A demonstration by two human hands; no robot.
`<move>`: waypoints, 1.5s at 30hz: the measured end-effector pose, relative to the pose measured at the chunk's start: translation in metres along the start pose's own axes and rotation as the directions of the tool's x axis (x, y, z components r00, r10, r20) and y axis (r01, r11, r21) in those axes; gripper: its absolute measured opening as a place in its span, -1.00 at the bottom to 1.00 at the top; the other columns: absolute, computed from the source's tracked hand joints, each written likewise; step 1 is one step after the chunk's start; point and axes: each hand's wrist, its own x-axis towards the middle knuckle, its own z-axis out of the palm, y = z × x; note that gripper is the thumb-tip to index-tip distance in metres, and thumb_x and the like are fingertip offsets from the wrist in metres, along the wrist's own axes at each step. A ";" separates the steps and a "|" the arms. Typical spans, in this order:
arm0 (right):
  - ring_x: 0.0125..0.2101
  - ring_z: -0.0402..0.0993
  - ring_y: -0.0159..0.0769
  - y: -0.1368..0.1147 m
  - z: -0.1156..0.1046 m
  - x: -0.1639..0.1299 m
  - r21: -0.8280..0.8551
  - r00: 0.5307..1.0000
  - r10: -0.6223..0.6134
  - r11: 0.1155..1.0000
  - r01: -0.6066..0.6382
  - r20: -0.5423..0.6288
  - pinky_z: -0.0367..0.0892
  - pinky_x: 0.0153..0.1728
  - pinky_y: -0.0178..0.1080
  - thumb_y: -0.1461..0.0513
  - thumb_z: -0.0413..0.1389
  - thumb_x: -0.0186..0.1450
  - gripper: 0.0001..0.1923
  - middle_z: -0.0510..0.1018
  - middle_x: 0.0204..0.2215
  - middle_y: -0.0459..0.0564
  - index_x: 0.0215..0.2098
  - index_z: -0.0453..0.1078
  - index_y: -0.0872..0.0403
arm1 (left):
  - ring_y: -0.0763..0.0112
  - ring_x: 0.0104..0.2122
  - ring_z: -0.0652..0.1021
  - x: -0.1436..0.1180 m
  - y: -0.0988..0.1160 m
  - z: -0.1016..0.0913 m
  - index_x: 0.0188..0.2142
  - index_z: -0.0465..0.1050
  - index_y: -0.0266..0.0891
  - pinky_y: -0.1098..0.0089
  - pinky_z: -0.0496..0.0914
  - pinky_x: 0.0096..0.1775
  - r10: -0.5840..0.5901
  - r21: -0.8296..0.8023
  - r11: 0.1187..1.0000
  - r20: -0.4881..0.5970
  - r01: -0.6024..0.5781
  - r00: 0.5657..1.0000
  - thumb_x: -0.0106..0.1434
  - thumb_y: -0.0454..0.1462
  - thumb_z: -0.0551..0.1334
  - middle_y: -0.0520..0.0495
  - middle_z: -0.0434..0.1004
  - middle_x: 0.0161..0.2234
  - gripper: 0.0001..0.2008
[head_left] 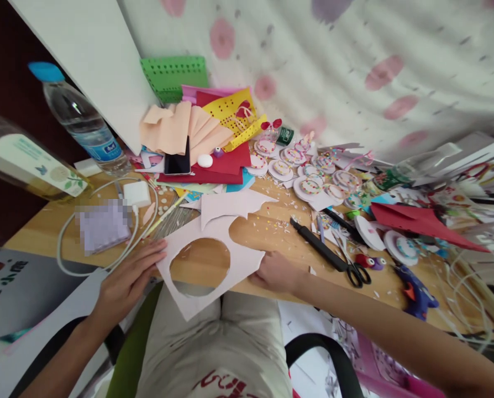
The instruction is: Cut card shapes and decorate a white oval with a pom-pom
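Note:
A pale pinkish-white cut-out sheet [241, 251] with a large round hole hangs partly over the desk's front edge. My left hand [133, 279] grips its left edge, the fingers long and close together. At its right corner my right hand [274, 271] is closed in a pinch. Just beyond lies another pale paper scrap [226, 205] with a jagged edge. Right of my right hand are a black craft knife [318, 243] and scissors [355, 271] with black handles.
Small decorated paper hats [311, 185] crowd the back of the desk [267, 221]. Coloured sheets [214, 160] and a phone [177, 164] are piled at back left, near a water bottle [92, 130] and white cable [60, 249]. A blue glue gun [415, 293] lies at right.

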 end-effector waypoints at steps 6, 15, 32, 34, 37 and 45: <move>-0.37 0.46 -0.26 0.003 -0.009 -0.006 -0.021 0.999 -0.047 0.999 0.046 -0.015 0.25 -0.33 -0.25 0.29 -0.01 0.33 -0.83 0.58 -0.35 0.05 -0.29 0.43 0.11 | 0.29 0.17 0.41 -0.007 -0.005 -0.002 0.11 0.33 -0.11 0.17 0.27 0.24 -0.060 -0.004 0.998 0.028 0.060 0.998 0.35 -0.43 0.08 -0.09 0.42 0.15 -0.62; -0.25 0.46 -0.22 -0.003 -0.007 -0.007 -0.003 0.999 0.043 0.999 -0.043 -0.024 0.24 -0.31 -0.25 0.11 -0.05 0.44 -0.73 0.55 -0.28 0.04 -0.23 0.40 0.08 | 0.30 0.15 0.44 -0.016 -0.013 -0.001 0.13 0.31 -0.12 0.23 0.31 0.21 -0.058 0.053 0.997 0.058 0.055 0.997 0.36 -0.38 0.09 -0.11 0.43 0.15 -0.63; -0.35 0.42 -0.26 0.005 0.006 -0.006 -0.067 0.991 -0.095 0.994 0.089 -0.090 0.16 -0.40 -0.24 0.25 -0.11 0.45 -0.77 0.54 -0.35 0.05 -0.25 0.35 0.13 | 0.27 0.16 0.43 -0.018 -0.019 0.000 0.16 0.30 -0.10 0.21 0.33 0.20 -0.032 0.100 0.995 0.119 0.020 0.992 0.35 -0.38 0.09 -0.10 0.41 0.17 -0.60; -0.37 0.41 -0.28 0.008 0.006 -0.006 -0.056 0.990 -0.104 0.994 0.099 -0.098 0.15 -0.41 -0.24 0.26 -0.09 0.43 -0.80 0.53 -0.36 0.03 -0.28 0.34 0.13 | 0.26 0.18 0.40 -0.018 -0.019 -0.002 0.20 0.25 -0.10 0.19 0.33 0.21 -0.007 0.133 0.991 0.182 -0.018 0.983 0.35 -0.41 0.09 -0.11 0.36 0.20 -0.56; -0.42 0.38 -0.30 0.011 0.008 -0.006 -0.054 0.986 -0.121 0.992 0.115 -0.118 0.13 -0.42 -0.24 0.26 -0.10 0.43 -0.79 0.51 -0.40 0.00 -0.29 0.32 0.12 | 0.22 0.22 0.35 -0.018 -0.019 -0.006 0.23 0.19 -0.09 0.13 0.32 0.21 0.050 0.161 0.983 0.256 -0.094 0.965 0.32 -0.47 0.09 -0.13 0.30 0.24 -0.48; -0.47 0.36 -0.32 0.016 0.017 -0.006 -0.063 0.959 -0.174 0.984 0.164 -0.222 0.10 -0.46 -0.24 0.27 -0.14 0.44 -0.75 0.49 -0.46 -0.02 -0.36 0.28 0.10 | 0.19 0.04 0.49 0.010 0.017 -0.021 0.09 0.37 -0.09 0.15 0.36 0.09 0.113 0.177 0.975 0.122 -0.134 0.986 0.23 -0.50 0.09 -0.13 0.49 0.03 -0.52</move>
